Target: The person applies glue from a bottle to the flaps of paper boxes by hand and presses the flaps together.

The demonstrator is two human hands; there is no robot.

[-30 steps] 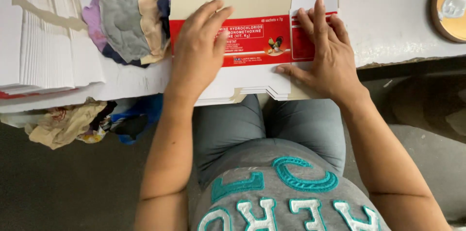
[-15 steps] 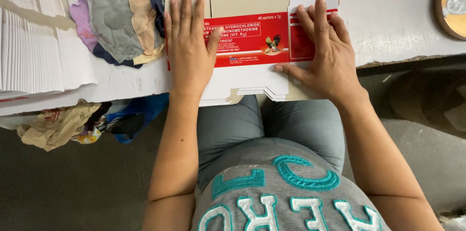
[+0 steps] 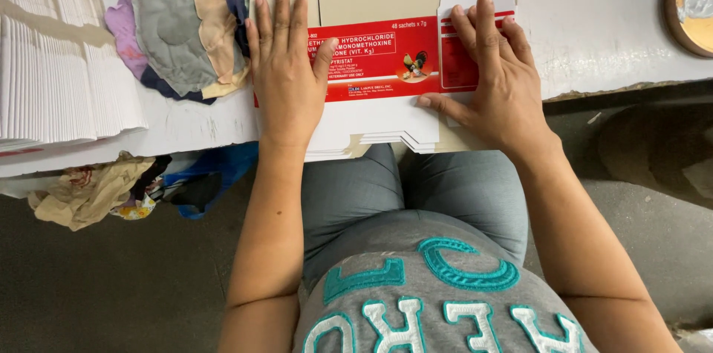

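From the head view, I saw the red carton [image 3: 386, 63] lying flat at the table [image 3: 594, 19] edge under both hands. My left hand [image 3: 286, 63] pressed flat, fingers spread, on its left end; my right hand [image 3: 490, 74] lay open on its right flap, gripping nothing.

The left hand [image 3: 286, 71], earlier angled across the red carton blank [image 3: 386, 60], is now laid straight and flat at its left end, left of frame centre
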